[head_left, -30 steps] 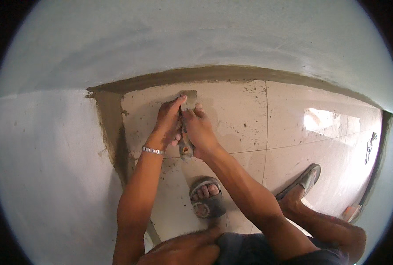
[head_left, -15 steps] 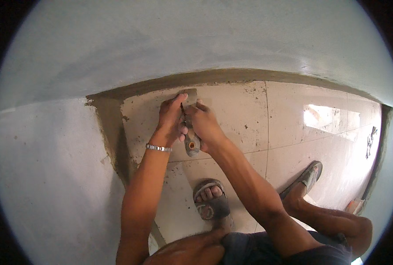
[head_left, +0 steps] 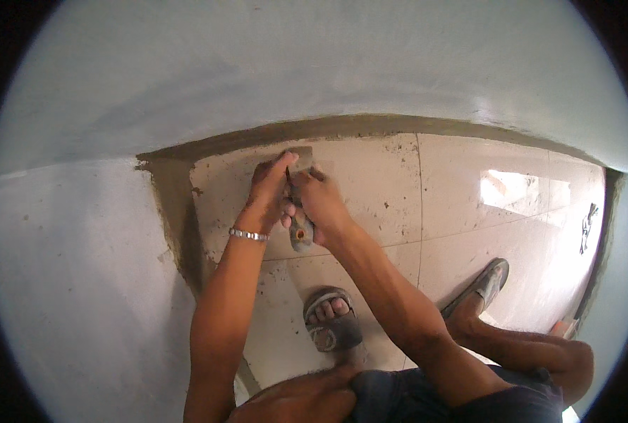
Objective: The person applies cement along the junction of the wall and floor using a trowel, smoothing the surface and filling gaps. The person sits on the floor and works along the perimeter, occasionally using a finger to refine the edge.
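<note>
My right hand (head_left: pixel 319 201) is closed round the grey, mortar-smeared handle of a putty knife (head_left: pixel 301 233). The handle's end, with an orange-rimmed hole, points back toward me, and the flat blade sticks out beyond my fingers toward the wall. My left hand (head_left: pixel 270 185), a metal bracelet at its wrist, is closed against the left side of the tool. Its thumb presses on the blade's left edge and its other fingers curl beside the handle; whether they hold anything more is hidden. Both hands are above the beige tiled floor (head_left: pixel 356 187).
A band of grey-brown mortar (head_left: pixel 370 125) runs along the foot of the pale wall (head_left: pixel 314 63) ahead and turns the corner to the left wall (head_left: pixel 81 268). My sandalled feet (head_left: pixel 333 321) stand on the tiles. A dark tangled object (head_left: pixel 588 228) lies far right.
The view has shifted slightly, and everything sits a little further left. Both hands keep the same hold on the putty knife.
</note>
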{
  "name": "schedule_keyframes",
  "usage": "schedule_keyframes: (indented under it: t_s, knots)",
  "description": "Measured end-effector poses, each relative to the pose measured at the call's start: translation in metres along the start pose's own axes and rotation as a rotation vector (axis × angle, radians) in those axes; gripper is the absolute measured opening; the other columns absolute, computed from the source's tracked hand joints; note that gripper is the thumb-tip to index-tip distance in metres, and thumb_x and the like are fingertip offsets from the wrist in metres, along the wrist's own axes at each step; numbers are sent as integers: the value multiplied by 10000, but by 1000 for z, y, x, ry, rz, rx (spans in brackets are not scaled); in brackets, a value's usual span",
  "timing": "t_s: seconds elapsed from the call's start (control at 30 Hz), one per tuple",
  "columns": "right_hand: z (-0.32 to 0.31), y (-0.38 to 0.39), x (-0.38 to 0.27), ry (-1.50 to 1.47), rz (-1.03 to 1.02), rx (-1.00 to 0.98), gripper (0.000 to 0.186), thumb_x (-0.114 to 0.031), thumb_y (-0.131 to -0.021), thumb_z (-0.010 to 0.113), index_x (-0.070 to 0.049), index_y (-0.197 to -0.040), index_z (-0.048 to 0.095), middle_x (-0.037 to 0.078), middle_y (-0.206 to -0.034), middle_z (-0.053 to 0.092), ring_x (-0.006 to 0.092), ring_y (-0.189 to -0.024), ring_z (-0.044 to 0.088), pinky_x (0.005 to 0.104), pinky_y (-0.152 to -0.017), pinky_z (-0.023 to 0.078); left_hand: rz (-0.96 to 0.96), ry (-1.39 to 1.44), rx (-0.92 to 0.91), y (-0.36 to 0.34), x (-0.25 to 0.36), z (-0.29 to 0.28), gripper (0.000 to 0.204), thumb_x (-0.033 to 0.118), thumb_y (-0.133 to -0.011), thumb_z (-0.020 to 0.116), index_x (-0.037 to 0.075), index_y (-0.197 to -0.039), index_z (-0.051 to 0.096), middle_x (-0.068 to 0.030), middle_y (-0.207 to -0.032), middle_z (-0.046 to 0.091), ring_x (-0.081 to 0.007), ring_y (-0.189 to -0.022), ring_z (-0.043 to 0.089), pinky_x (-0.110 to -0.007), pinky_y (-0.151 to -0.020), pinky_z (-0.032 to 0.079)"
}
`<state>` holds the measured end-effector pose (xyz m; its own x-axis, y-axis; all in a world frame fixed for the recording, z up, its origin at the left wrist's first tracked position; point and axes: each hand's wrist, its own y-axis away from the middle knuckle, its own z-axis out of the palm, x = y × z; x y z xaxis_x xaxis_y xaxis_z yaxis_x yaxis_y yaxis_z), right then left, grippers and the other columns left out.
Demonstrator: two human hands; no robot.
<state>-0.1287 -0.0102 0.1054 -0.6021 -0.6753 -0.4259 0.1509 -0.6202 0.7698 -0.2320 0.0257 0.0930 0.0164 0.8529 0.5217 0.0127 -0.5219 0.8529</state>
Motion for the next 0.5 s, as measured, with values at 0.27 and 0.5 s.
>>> schedule_keyframes:
  t_s: [0.27, 0.5]
  knots:
    - [2, -5, -19, -14, -3, -89, 167, -121, -997, 425, -18, -894, 507, 69, -634, 508, 186, -478, 496, 350, -430, 461, 44, -1, 33, 2, 7, 9, 463, 538, -798, 714, 131, -997, 620, 18, -751, 553, -81, -470, 397, -256, -374, 256]
    - [-8, 0, -19, 13, 34, -12, 149, -113, -981, 432, -24, -894, 514, 67, -642, 507, 184, -488, 495, 347, -429, 439, 37, 42, -27, -8, 1, 12, 412, 454, -861, 680, 65, -977, 611, -41, -739, 544, -139, -411, 443, -306, -319, 317]
